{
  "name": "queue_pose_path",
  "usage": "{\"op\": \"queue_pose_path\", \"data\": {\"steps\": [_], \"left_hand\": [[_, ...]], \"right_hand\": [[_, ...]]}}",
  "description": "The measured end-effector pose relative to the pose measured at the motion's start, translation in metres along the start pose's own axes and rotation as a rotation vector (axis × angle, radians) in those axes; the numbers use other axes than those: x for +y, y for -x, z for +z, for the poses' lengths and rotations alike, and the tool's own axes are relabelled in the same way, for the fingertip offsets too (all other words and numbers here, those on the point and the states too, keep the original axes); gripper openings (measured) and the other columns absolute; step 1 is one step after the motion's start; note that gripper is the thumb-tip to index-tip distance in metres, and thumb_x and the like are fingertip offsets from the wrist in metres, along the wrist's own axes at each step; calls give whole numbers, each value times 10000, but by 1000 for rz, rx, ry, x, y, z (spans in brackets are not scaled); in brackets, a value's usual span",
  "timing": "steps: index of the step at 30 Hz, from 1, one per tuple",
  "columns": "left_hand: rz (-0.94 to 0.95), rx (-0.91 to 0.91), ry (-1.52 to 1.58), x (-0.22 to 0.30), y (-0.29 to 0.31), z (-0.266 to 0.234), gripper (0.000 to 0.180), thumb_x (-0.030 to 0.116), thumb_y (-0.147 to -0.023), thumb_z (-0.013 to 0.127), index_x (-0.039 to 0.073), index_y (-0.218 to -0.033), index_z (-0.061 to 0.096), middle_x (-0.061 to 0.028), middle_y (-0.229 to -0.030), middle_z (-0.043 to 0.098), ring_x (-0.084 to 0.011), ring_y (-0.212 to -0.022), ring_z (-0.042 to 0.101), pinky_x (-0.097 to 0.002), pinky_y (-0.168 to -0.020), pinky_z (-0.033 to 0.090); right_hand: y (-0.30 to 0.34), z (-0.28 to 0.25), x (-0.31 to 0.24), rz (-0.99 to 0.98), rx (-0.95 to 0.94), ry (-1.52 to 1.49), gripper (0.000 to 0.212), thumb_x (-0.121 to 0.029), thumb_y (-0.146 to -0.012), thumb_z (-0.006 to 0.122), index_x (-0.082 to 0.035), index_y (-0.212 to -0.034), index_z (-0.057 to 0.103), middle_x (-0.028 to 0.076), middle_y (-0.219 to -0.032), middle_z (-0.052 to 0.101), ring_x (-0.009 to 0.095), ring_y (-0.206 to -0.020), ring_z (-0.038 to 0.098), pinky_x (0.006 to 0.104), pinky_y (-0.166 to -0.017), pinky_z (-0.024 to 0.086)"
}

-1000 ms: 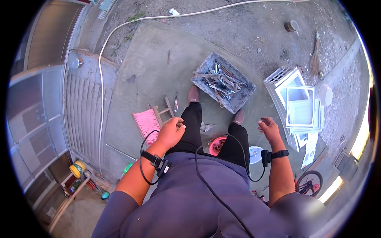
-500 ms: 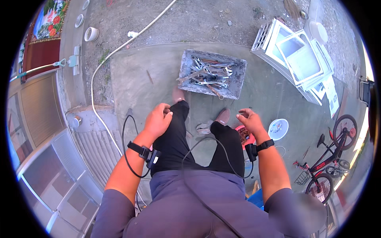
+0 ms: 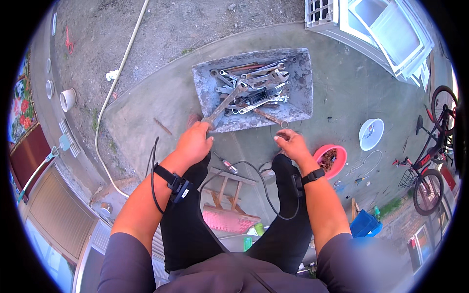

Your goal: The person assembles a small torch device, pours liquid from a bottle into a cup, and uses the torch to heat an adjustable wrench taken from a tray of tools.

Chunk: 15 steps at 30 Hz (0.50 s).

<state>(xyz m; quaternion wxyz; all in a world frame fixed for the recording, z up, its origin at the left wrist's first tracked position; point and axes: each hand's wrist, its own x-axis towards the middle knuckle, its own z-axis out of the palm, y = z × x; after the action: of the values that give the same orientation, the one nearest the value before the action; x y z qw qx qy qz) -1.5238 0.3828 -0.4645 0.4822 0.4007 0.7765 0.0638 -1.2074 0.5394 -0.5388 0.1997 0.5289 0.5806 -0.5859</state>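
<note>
Left hand [image 3: 193,141] and right hand [image 3: 293,145] by tool tray [image 3: 300,93], grips unclear, cable [image 3: 265,185] looping between, pink basin [image 3: 338,167], bicycle [image 3: 423,160] rightward

Greyish-purple short-sleeved cloth shirt [image 3: 210,281], black trousers [image 3: 186,229].
Visible from where I stand: black left wrist strap [image 3: 163,172], boxy dark left module [image 3: 180,188] with small pale label; black right wrist strap [image 3: 313,176], boxy black right module [image 3: 298,184]; thin black looping cable [image 3: 264,182]; dull mauve shoe [image 3: 194,118], partly hidden.
</note>
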Motion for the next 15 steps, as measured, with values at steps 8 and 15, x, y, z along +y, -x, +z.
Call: {"op": "queue_pose_path", "data": {"steps": [8, 15], "left_hand": [[136, -33, -309, -52, -96, 47, 259, 86, -822, 629, 17, -1063, 564, -191, -1025, 608, -384, -962, 607, -467, -826, 517], [27, -77, -390, -68, -139, 92, 405, 96, -804, 645, 12, -1178, 515, -227, -1071, 625, -413, -973, 622, -488, -832, 510]], "right_hand": [[-137, 107, 10, 155, 300, -673, 596, -159, -905, 637, 95, -1382, 385, 180, -1128, 647, 195, -818, 685, 292, -680, 545], [-161, 90, -21, 380, 370, -1203, 259, -20, -948, 479, 68, -1186, 424, 172, -1070, 567, 303, -866, 701, 328, -647, 607]]}}
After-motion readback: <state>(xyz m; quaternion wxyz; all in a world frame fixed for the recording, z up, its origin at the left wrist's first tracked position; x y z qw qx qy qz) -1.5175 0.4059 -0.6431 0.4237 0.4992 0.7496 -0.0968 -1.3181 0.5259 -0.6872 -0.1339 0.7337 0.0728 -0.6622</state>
